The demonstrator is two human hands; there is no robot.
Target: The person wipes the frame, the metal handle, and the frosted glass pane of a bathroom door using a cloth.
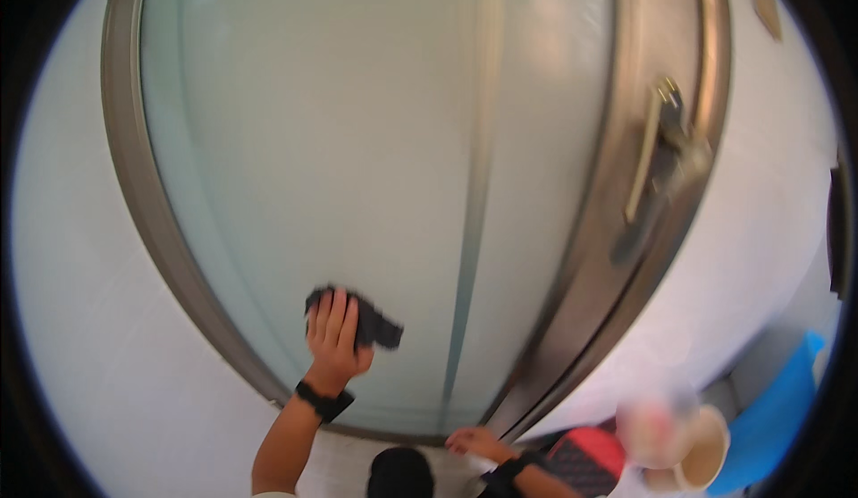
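Observation:
My left hand lies spread over a dark cloth, pressing it against the lower part of a frosted glass pane in a brown metal frame. The fingers are extended, and part of the cloth sticks out to the right of them. My right hand is low, near the bottom corner of the frame, with its fingers loosely bent; I see nothing in it. Black bands circle both wrists. A lever handle with a lock sits on the frame's right upright.
White wall flanks the frame on both sides. At the lower right are a red and black item, a beige bin and a blue sheet or bag. Something black and rounded shows at the bottom centre.

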